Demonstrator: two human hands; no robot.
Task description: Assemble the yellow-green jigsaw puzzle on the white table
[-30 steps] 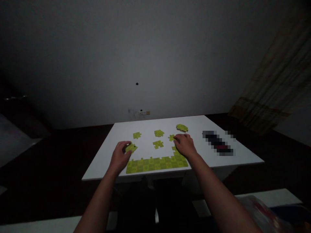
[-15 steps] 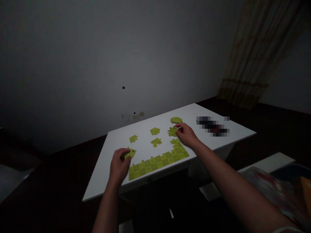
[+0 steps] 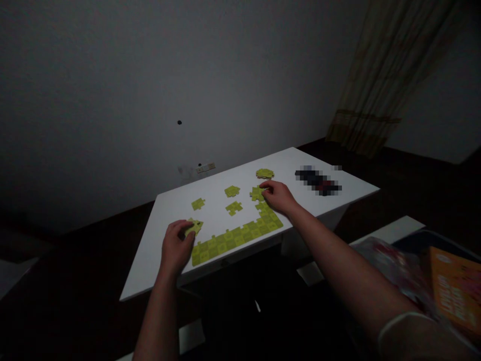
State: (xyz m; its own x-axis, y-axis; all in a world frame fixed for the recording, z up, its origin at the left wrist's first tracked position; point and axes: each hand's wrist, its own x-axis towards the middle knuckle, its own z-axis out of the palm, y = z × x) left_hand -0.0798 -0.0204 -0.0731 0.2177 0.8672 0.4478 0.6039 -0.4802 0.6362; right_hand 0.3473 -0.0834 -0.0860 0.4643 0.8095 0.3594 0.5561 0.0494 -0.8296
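Observation:
Along the near edge of the white table lies a joined strip of yellow-green jigsaw puzzle [image 3: 233, 239], its right end rising away from me in a corner. My left hand [image 3: 176, 246] grips a small bunch of puzzle pieces [image 3: 194, 228] between thumb and fingers, just beyond the strip's left end. Past the upper right end, my right hand [image 3: 278, 196] pinches the right edge of a puzzle piece [image 3: 256, 194]; its fingertips partly cover that piece. Between the hands lie a loose piece [image 3: 198, 204], another piece [image 3: 234, 208] and a small cluster of pieces [image 3: 232, 191].
A pile of pieces [image 3: 265, 173] sits beyond my right hand on the table [image 3: 150, 250]. A pixelated dark object [image 3: 317, 180] lies to the right. At lower right are an orange box [image 3: 456, 288] and clear plastic wrapping [image 3: 391, 265]. A wall stands behind.
My view has swung to the right and tilted. The piece at my right hand shows more fully now and sits close above the joined corner. My left hand keeps its grip.

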